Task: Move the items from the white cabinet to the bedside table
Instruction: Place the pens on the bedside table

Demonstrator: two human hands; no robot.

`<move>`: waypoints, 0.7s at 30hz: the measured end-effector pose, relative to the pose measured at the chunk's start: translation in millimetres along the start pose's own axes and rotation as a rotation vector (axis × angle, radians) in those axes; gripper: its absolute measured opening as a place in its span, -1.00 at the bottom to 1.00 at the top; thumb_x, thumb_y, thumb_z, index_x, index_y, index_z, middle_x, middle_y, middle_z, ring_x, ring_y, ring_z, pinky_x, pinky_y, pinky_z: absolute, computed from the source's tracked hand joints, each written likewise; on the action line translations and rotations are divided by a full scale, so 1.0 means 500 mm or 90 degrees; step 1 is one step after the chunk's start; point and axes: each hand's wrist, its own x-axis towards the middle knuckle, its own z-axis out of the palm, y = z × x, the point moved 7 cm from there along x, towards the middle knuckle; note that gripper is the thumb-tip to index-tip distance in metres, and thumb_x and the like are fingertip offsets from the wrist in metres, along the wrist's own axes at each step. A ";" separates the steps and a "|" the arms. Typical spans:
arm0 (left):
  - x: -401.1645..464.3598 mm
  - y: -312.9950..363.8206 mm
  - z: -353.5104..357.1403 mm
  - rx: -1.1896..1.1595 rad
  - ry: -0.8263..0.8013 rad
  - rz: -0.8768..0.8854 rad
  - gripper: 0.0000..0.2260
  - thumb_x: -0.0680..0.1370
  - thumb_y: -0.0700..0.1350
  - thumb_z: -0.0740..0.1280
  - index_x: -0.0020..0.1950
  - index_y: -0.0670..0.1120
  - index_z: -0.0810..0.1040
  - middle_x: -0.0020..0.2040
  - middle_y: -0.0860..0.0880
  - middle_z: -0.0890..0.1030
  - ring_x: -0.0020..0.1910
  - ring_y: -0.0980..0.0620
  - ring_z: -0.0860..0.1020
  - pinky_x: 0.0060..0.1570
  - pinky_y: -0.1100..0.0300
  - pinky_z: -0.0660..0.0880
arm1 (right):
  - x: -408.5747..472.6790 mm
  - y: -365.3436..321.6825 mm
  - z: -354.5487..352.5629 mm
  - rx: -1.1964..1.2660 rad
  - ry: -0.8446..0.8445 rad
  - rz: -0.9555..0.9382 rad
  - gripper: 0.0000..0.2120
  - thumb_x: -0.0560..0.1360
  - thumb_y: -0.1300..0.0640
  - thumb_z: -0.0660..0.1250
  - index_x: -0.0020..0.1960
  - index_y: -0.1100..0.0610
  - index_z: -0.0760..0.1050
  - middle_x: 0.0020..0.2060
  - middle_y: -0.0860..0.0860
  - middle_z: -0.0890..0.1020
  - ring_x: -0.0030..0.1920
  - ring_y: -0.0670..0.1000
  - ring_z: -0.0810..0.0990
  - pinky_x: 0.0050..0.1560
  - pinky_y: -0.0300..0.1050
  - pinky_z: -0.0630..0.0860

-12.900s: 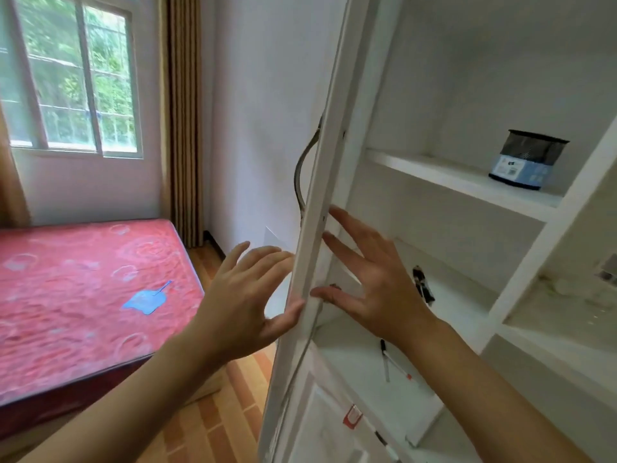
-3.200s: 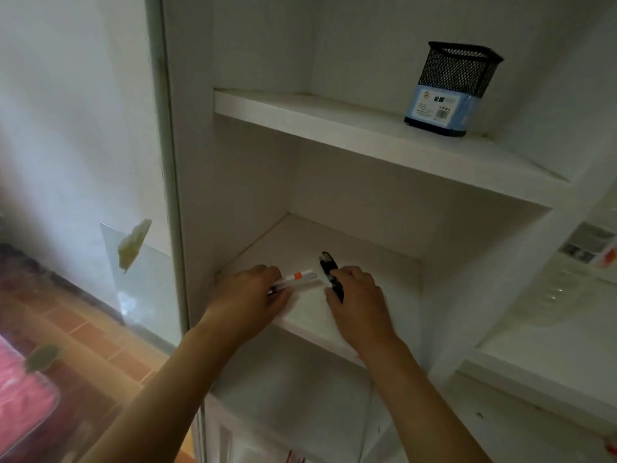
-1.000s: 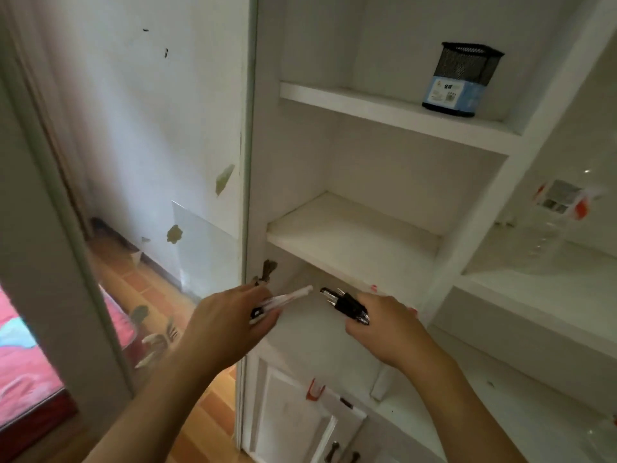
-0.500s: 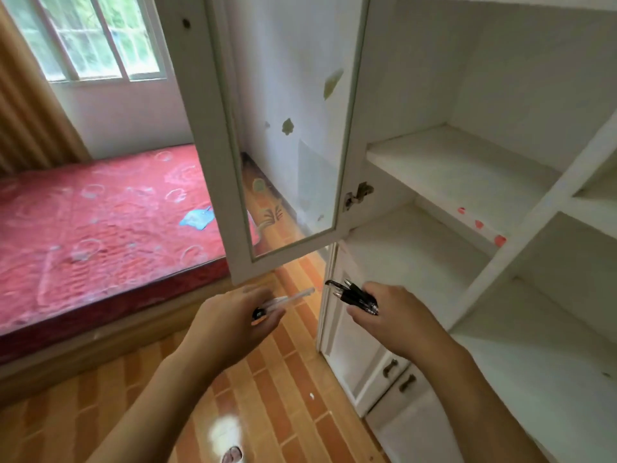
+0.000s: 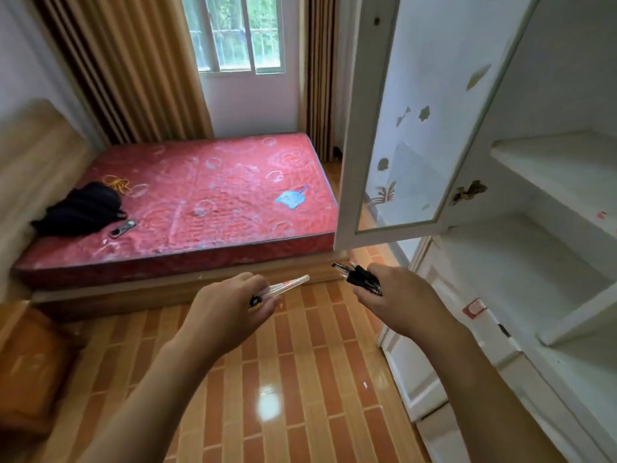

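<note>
No text, brand or number can be read anywhere. The small red-and-white square sticker (image 5: 473,308) on the white wooden cabinet's lower door (image 5: 444,345) is too blurred to make out, and the clear-barrelled pen (image 5: 287,285) shows only an unreadable red mark.

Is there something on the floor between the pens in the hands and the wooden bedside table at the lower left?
Nothing visible: only bare tiled floor lies between the pens and the bedside table. The bed stands further back.
</note>
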 end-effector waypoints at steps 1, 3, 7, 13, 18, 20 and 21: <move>-0.026 -0.028 -0.016 0.007 0.002 -0.012 -0.86 0.55 0.17 0.38 -0.06 0.13 0.53 -0.21 0.19 0.53 -0.35 0.13 0.49 -0.40 0.23 0.27 | 0.000 -0.034 0.007 -0.016 0.003 -0.010 -0.84 0.60 -0.18 0.29 -0.02 -0.13 0.36 -0.22 -0.08 0.51 -0.21 0.02 0.52 -0.27 -0.09 0.34; -0.083 -0.087 -0.049 0.023 0.004 -0.032 -0.86 0.57 0.18 0.35 -0.04 0.14 0.54 -0.21 0.20 0.52 -0.35 0.15 0.48 -0.42 0.28 0.28 | -0.005 -0.103 0.025 -0.039 0.010 -0.027 -0.83 0.60 -0.16 0.28 0.02 -0.08 0.43 -0.20 -0.06 0.52 -0.19 0.04 0.51 -0.23 -0.07 0.37; -0.212 -0.216 -0.120 0.030 0.027 -0.079 -0.85 0.59 0.19 0.32 -0.01 0.14 0.57 -0.19 0.19 0.54 -0.34 0.16 0.50 -0.41 0.26 0.42 | -0.032 -0.260 0.068 -0.064 0.027 -0.064 -0.74 0.58 -0.19 0.28 0.11 -0.04 0.52 -0.14 -0.01 0.65 -0.12 0.09 0.60 -0.14 0.00 0.55; -0.453 -0.407 -0.241 0.035 0.072 -0.166 -0.80 0.60 0.21 0.29 0.03 0.12 0.59 -0.16 0.17 0.59 -0.31 0.13 0.55 -0.38 0.18 0.52 | -0.094 -0.550 0.146 -0.097 0.020 -0.150 -0.77 0.55 -0.22 0.26 0.01 -0.07 0.48 -0.18 -0.06 0.63 -0.17 0.07 0.63 -0.13 0.05 0.60; -0.658 -0.546 -0.344 0.045 0.083 -0.244 -0.77 0.60 0.20 0.30 0.07 0.10 0.62 -0.17 0.17 0.59 -0.31 0.15 0.54 -0.41 0.28 0.48 | -0.131 -0.803 0.231 -0.107 -0.023 -0.247 -0.77 0.60 -0.20 0.27 0.03 -0.04 0.46 -0.21 -0.09 0.60 -0.24 0.01 0.59 -0.28 -0.05 0.44; -0.737 -0.593 -0.391 0.058 0.096 -0.282 -0.79 0.60 0.19 0.32 0.05 0.10 0.63 -0.18 0.17 0.58 -0.32 0.15 0.53 -0.43 0.35 0.41 | -0.145 -0.899 0.262 -0.100 -0.044 -0.286 -0.78 0.61 -0.18 0.28 0.03 -0.04 0.45 -0.24 -0.11 0.56 -0.29 -0.03 0.55 -0.34 -0.09 0.39; -0.776 -0.616 -0.413 0.066 0.106 -0.301 -0.80 0.60 0.19 0.33 0.04 0.10 0.63 -0.19 0.17 0.58 -0.33 0.15 0.52 -0.43 0.39 0.34 | -0.152 -0.947 0.277 -0.096 -0.054 -0.307 -0.79 0.61 -0.18 0.28 0.03 -0.05 0.45 -0.26 -0.12 0.56 -0.31 -0.06 0.54 -0.35 -0.10 0.41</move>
